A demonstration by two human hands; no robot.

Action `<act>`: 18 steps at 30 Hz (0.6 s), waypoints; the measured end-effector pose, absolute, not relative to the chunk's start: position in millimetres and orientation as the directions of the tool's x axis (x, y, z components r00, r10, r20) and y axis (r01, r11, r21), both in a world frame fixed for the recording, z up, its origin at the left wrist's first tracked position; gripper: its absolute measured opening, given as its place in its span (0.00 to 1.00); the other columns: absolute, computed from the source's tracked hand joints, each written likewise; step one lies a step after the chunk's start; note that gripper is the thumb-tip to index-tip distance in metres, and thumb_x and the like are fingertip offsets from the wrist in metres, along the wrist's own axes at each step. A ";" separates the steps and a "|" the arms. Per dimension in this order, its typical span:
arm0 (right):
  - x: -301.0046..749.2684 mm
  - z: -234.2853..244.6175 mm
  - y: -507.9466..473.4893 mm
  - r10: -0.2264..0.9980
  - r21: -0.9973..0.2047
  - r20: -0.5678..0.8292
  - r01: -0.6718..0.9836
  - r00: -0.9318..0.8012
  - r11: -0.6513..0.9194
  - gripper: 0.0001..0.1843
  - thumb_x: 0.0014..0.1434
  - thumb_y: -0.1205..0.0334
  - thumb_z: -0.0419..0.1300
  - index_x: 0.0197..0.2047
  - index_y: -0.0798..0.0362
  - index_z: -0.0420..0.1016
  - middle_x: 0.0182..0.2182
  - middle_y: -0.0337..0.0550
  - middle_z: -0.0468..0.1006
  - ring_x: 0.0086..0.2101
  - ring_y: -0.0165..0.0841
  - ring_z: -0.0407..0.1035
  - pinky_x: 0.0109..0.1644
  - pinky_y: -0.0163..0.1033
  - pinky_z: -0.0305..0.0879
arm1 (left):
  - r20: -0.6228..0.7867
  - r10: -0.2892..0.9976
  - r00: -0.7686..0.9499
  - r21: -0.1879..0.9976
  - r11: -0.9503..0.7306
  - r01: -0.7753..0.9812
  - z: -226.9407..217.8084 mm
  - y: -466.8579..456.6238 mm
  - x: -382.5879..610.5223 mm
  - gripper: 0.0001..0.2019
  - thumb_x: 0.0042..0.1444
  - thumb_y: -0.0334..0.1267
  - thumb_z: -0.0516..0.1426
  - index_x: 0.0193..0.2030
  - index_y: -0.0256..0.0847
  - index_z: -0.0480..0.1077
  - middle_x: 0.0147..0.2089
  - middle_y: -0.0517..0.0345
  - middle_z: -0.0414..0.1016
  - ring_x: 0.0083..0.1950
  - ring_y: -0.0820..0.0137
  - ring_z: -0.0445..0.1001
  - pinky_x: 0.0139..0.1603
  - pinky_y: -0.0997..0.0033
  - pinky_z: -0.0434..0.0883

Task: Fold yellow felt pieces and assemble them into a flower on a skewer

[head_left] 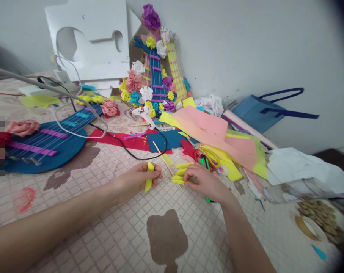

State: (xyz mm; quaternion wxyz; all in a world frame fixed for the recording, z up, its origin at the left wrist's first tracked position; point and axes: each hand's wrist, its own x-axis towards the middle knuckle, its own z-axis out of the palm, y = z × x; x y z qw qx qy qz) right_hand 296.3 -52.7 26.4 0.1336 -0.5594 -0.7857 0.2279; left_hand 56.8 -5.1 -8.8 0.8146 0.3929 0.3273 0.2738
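Note:
My left hand (pixel 146 175) is closed, pinching a folded yellow paper strip (pixel 149 184) between thumb and fingers, above the table. My right hand (pixel 203 180) is closed too, its bent fingertips on a yellow paper piece with several petal-like folds (pixel 179 175). A thin wooden stick (pixel 163 155) lies on the table between the hands and runs toward the folded piece. Whether the stick is joined to the paper I cannot tell. Just beyond my right hand lie scissors with yellow handles (pixel 211 156) and a green-and-black cutter (pixel 204 162).
A white glue gun (pixel 145 115) with a black cord stands ahead. Pink crepe paper (pixel 200 123) lies at right, near a roll of tape (pixel 308 228) and peanuts (pixel 322 218). At left is a blue paper guitar (pixel 55 151); flower-covered guitars (pixel 157 76) lean on the wall.

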 end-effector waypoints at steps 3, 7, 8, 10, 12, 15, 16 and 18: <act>292.8 28.4 -51.3 0.971 -0.680 -0.046 0.719 -0.237 0.143 0.03 0.52 0.68 0.59 0.27 0.53 0.68 0.29 0.39 0.71 0.33 0.33 0.66 0.37 0.38 0.60 | -0.362 0.692 0.624 0.816 0.559 -0.148 -9.1 -5.4 57.5 0.14 0.43 0.36 0.66 0.35 0.37 0.69 0.32 0.61 0.70 0.28 0.78 0.67 0.33 0.75 0.62; 271.6 21.7 -50.7 0.985 -0.950 -0.101 0.307 -0.142 -0.053 0.09 0.50 0.58 0.64 0.29 0.53 0.69 0.26 0.36 0.68 0.26 0.28 0.61 0.30 0.35 0.58 | -0.309 0.704 0.640 0.877 0.471 -0.094 -9.1 -7.7 58.8 0.14 0.45 0.39 0.66 0.37 0.38 0.68 0.31 0.62 0.69 0.28 0.77 0.65 0.30 0.75 0.59; 264.2 18.5 -50.8 0.982 -0.972 -0.128 0.216 -0.141 -0.095 0.10 0.49 0.57 0.65 0.29 0.53 0.69 0.25 0.35 0.68 0.25 0.27 0.60 0.29 0.35 0.57 | -0.287 0.711 0.642 0.892 0.443 -0.091 -8.8 -8.3 59.0 0.14 0.46 0.41 0.66 0.36 0.38 0.68 0.30 0.63 0.68 0.28 0.76 0.64 0.30 0.75 0.58; 250.4 12.2 -51.5 0.976 -0.985 -0.159 0.093 -0.146 -0.146 0.12 0.47 0.56 0.66 0.30 0.53 0.71 0.26 0.35 0.69 0.25 0.26 0.60 0.30 0.34 0.57 | -0.244 0.729 0.640 0.919 0.385 -0.089 -7.8 -9.0 59.2 0.14 0.47 0.43 0.65 0.35 0.39 0.68 0.27 0.64 0.66 0.27 0.76 0.63 0.28 0.75 0.56; 240.4 7.5 -52.2 0.973 -0.984 -0.177 0.027 -0.148 -0.175 0.13 0.46 0.55 0.67 0.30 0.53 0.71 0.25 0.35 0.69 0.25 0.26 0.59 0.29 0.34 0.56 | -0.216 0.743 0.633 0.939 0.337 -0.075 -7.0 -8.8 59.0 0.14 0.49 0.45 0.64 0.34 0.38 0.68 0.25 0.64 0.65 0.26 0.76 0.61 0.26 0.75 0.54; 234.2 3.8 -53.2 0.973 -0.979 -0.196 -0.027 -0.125 -0.201 0.14 0.46 0.53 0.68 0.29 0.53 0.71 0.24 0.34 0.68 0.24 0.25 0.58 0.28 0.33 0.56 | -0.204 0.751 0.628 0.956 0.291 -0.038 -6.3 -7.9 58.3 0.13 0.51 0.47 0.61 0.33 0.39 0.68 0.23 0.64 0.65 0.24 0.76 0.59 0.25 0.75 0.52; 233.8 3.1 -53.4 0.972 -0.978 -0.199 -0.045 -0.122 -0.206 0.14 0.46 0.54 0.68 0.29 0.53 0.71 0.24 0.34 0.68 0.24 0.25 0.58 0.27 0.33 0.56 | -0.203 0.753 0.626 0.959 0.283 -0.030 -6.2 -7.7 58.1 0.13 0.51 0.47 0.61 0.33 0.39 0.68 0.23 0.64 0.65 0.24 0.76 0.59 0.25 0.74 0.52; 233.7 2.3 -53.8 0.972 -0.973 -0.201 -0.090 -0.123 -0.213 0.14 0.46 0.54 0.68 0.29 0.53 0.71 0.25 0.34 0.68 0.24 0.25 0.58 0.27 0.32 0.56 | -0.194 0.761 0.619 0.960 0.277 -0.039 -6.0 -7.7 58.1 0.13 0.51 0.46 0.61 0.33 0.39 0.67 0.23 0.65 0.65 0.24 0.76 0.59 0.25 0.74 0.52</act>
